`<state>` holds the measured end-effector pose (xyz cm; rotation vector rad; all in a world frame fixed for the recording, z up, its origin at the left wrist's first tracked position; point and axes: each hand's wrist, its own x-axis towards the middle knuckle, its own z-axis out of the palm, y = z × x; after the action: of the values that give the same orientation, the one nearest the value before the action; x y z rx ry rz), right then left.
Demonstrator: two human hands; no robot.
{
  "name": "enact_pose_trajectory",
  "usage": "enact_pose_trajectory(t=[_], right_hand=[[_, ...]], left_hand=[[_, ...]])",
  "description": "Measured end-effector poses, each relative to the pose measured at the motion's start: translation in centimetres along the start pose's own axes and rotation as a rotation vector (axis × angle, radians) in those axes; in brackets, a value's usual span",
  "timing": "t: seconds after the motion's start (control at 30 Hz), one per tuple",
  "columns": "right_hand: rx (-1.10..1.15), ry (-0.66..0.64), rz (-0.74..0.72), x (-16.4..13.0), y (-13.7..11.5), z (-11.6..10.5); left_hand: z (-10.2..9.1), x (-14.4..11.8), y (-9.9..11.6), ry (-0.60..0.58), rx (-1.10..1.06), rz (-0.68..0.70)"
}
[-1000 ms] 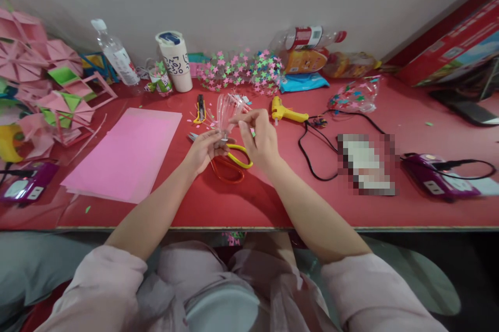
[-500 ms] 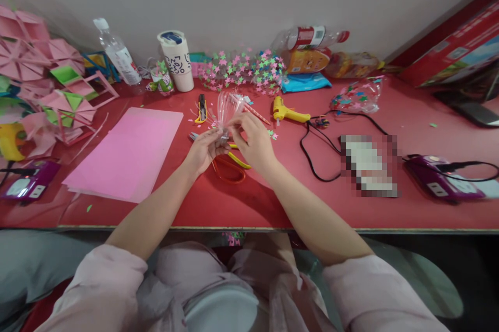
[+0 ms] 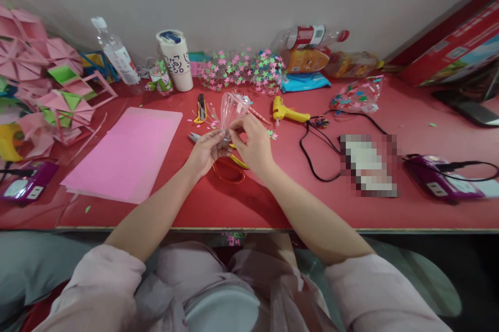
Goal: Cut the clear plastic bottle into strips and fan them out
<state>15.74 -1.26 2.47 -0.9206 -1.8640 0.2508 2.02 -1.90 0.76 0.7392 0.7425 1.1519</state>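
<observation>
Both hands meet over the middle of a red desk on a clear plastic bottle top, held upright with its wide end raised toward 12 o'clock. The left hand, fingers curled, pinches the narrow lower end from 9 o'clock; the right hand closes thumb and forefinger on the piece's side from 3 o'clock. Both hands are clamped on the plastic, fingertips nearly touching each other.

Beneath the hands lie scissors with orange and yellow loops, their blades largely hidden by the left hand and wrist. A yellow utility knife rests at 10 o'clock from the hands, a yellow glue gun at 2 o'clock, its black cord looping toward a blurred-out patch at 3 o'clock. A stack of pink paper sheets sits at 9 o'clock, near the left forearm.

Along the wall at 12 o'clock stand a white tumbler, a water bottle and a spread of pink and green paper stars. Folded pink paper shapes are cut off by the left edge; a purple power strip lies far right. What is fixed inside the clear plastic is too small to make out.
</observation>
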Motion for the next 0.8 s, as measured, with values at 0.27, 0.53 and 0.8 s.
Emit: enact_pose_trajectory(t=[0.27,0.53,0.8], right_hand=[[-0.154,-0.028,-0.173,-0.4,-0.3,0.4],[-0.097,0.007,-0.151,-0.5,-0.3,0.5],[-0.055,0.067,-0.166,-0.1,-0.7,-0.4]], left_hand=[[0.1,0.1,-0.1,0.057,-0.054,0.002],[-0.6,0.3,0.0,-0.029,0.025,0.032],[-0.9,0.5,0.3,-0.052,0.058,0.054]])
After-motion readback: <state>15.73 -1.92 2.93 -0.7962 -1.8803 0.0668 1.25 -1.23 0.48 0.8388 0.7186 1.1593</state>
